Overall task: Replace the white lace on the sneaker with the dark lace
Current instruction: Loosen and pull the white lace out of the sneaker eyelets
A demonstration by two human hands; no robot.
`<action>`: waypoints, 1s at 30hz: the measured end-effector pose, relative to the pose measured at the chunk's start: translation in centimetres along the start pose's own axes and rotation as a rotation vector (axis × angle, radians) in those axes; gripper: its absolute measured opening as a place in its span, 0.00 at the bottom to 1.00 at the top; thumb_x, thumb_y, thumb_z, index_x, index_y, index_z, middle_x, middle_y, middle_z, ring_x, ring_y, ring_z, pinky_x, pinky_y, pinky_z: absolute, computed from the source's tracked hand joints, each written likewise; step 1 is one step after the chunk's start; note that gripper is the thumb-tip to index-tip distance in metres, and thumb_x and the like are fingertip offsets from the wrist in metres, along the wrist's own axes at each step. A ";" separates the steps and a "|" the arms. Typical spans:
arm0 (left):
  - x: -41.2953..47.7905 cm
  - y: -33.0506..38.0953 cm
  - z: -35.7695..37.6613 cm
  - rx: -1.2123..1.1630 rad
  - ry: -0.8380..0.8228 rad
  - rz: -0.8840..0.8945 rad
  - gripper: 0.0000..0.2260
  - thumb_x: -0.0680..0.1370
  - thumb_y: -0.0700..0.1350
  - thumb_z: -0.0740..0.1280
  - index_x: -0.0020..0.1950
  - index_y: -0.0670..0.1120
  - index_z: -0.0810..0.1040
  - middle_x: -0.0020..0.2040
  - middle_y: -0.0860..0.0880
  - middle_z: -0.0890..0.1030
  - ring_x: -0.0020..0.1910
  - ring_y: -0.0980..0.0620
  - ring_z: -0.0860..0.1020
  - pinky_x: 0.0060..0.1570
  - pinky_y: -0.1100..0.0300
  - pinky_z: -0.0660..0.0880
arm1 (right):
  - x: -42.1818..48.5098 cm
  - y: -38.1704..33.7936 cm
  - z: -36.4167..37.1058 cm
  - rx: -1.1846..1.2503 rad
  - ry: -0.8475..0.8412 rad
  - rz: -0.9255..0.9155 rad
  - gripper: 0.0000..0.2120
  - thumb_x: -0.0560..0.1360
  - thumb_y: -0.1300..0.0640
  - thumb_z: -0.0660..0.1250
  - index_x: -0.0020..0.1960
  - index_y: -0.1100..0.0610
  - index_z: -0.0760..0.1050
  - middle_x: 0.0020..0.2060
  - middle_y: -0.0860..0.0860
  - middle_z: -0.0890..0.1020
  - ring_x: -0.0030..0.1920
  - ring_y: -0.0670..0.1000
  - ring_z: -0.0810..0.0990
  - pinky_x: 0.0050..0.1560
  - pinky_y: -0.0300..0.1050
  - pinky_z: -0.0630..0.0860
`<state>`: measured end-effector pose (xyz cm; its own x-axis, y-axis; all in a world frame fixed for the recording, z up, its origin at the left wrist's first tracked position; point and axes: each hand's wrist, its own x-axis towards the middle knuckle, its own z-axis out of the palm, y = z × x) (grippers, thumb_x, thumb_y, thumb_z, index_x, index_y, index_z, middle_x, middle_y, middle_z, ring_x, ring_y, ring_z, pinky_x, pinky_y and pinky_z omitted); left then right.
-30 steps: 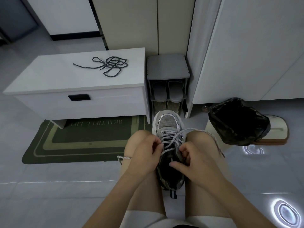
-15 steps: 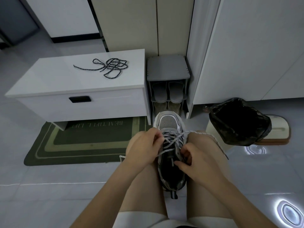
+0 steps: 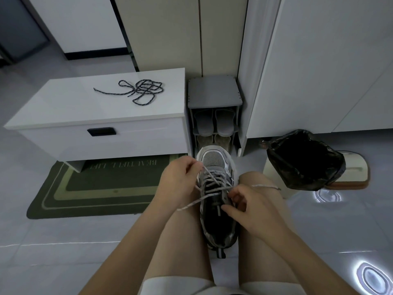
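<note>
A grey and black sneaker point(image 3: 217, 211) stands between my knees, toe pointing away from me. Its white lace point(image 3: 209, 182) is loosened across the upper eyelets. One free end trails over my left thigh, the other over my right knee. My left hand point(image 3: 180, 182) pinches a strand of the white lace near the toe end and lifts it. My right hand point(image 3: 246, 207) grips the sneaker's right side by the upper eyelets. The dark lace point(image 3: 141, 91) lies in a loose tangle on top of the white bench point(image 3: 63, 107), far from both hands.
A grey shoe rack point(image 3: 214, 116) with slippers stands just beyond the sneaker's toe. A bin with a black bag point(image 3: 304, 160) sits to the right of my right knee. A green doormat point(image 3: 100, 188) lies under the bench on the tiled floor.
My left hand has risen toward the toe and pulled a strand of the white lace up and out. The lace end on the left has drawn shorter. My right hand stays at the eyelets.
</note>
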<state>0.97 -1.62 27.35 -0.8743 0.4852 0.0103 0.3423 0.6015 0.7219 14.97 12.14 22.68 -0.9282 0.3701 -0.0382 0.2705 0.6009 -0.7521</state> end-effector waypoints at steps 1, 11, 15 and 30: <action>0.3 0.2 -0.2 0.001 -0.010 0.000 0.10 0.78 0.48 0.65 0.38 0.49 0.78 0.25 0.55 0.72 0.26 0.61 0.71 0.28 0.69 0.63 | 0.0 -0.2 -0.1 0.018 0.023 0.002 0.11 0.68 0.48 0.73 0.46 0.49 0.75 0.36 0.45 0.77 0.36 0.43 0.76 0.38 0.38 0.74; -2.1 -3.2 0.7 -0.167 -0.232 -0.058 0.12 0.68 0.50 0.70 0.42 0.42 0.81 0.40 0.44 0.80 0.39 0.51 0.77 0.43 0.54 0.74 | 1.1 1.1 -1.1 -0.314 0.187 -0.115 0.09 0.68 0.45 0.68 0.43 0.49 0.79 0.44 0.45 0.76 0.47 0.51 0.76 0.45 0.52 0.75; -2.0 -3.0 1.3 -0.173 -0.127 -0.107 0.08 0.74 0.47 0.69 0.34 0.48 0.78 0.33 0.49 0.81 0.33 0.53 0.78 0.37 0.54 0.75 | 0.9 0.7 -1.0 -0.368 0.170 -0.120 0.06 0.71 0.46 0.66 0.40 0.48 0.77 0.39 0.41 0.76 0.44 0.49 0.76 0.48 0.54 0.72; -2.5 -2.8 0.6 -0.124 -0.232 -0.128 0.10 0.73 0.49 0.71 0.39 0.42 0.83 0.39 0.44 0.83 0.39 0.49 0.81 0.44 0.53 0.78 | 0.8 -0.2 -1.0 -0.302 0.140 -0.147 0.12 0.71 0.40 0.59 0.39 0.46 0.76 0.28 0.41 0.77 0.33 0.41 0.75 0.48 0.46 0.71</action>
<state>2.41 -4.14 24.89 -0.8010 0.5509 -0.2343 0.1771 0.5919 0.7863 14.43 13.03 23.51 -0.9245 0.3451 0.1622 0.2193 0.8292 -0.5141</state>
